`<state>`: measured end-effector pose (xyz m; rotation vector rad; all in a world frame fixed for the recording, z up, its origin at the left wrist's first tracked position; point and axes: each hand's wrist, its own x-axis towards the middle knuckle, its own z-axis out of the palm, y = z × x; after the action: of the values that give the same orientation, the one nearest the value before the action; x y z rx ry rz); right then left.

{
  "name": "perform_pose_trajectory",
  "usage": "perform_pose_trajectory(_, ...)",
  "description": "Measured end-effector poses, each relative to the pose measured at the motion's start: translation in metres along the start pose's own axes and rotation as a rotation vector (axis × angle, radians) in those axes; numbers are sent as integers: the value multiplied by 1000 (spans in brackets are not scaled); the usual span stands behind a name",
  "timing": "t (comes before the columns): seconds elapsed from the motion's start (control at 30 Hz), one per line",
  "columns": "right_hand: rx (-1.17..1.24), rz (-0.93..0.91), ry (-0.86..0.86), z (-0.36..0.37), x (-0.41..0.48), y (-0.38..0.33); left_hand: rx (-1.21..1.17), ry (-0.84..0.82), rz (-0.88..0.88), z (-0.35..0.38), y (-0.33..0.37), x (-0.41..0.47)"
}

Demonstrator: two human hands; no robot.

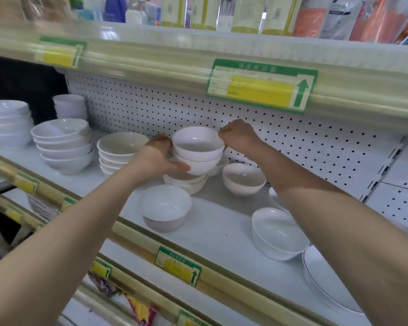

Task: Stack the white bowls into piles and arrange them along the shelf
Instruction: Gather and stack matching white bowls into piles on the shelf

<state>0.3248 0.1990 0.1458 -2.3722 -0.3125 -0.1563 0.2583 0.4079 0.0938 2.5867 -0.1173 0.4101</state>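
Two nested white bowls [198, 149] are held above the shelf [222, 222]. My left hand [160, 156] grips them from the left side and underneath. My right hand [238, 136] pinches the right rim of the upper bowl. Below them sits a low pile of white bowls [186, 183]. Single white bowls stand at the front middle [165, 207], behind on the right [244, 178] and at the front right [278, 234]. Finished piles stand to the left: one beside my left hand [118, 150], a wider one [63, 144] and one at the far left [7, 123].
A white plate with a dark rim line [325, 278] lies at the shelf's right front. A pegboard back wall [269, 137] closes the rear. The upper shelf edge with a green and yellow price tag [262, 85] hangs low overhead. Small stacked cups [70, 105] stand at the back left.
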Motion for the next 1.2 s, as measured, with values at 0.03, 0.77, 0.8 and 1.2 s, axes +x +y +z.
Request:
perform_pose_trajectory(0.03, 2, -4, -12, 3, 3, 0, 3, -3, -8, 1, -3, 2)
perform_pose_trajectory(0.77, -54, -28, -112, 44, 24, 15, -59, -105, -200, 19, -25, -1)
perform_pose_trajectory(0.8, -61, -34, -113, 44, 23, 16, -61, -104, -201, 19, -26, -1)
perform_pose_trajectory(1.2, -126, -77, -86, 51, 23, 21, -102, -75, -131, 20, -30, -6)
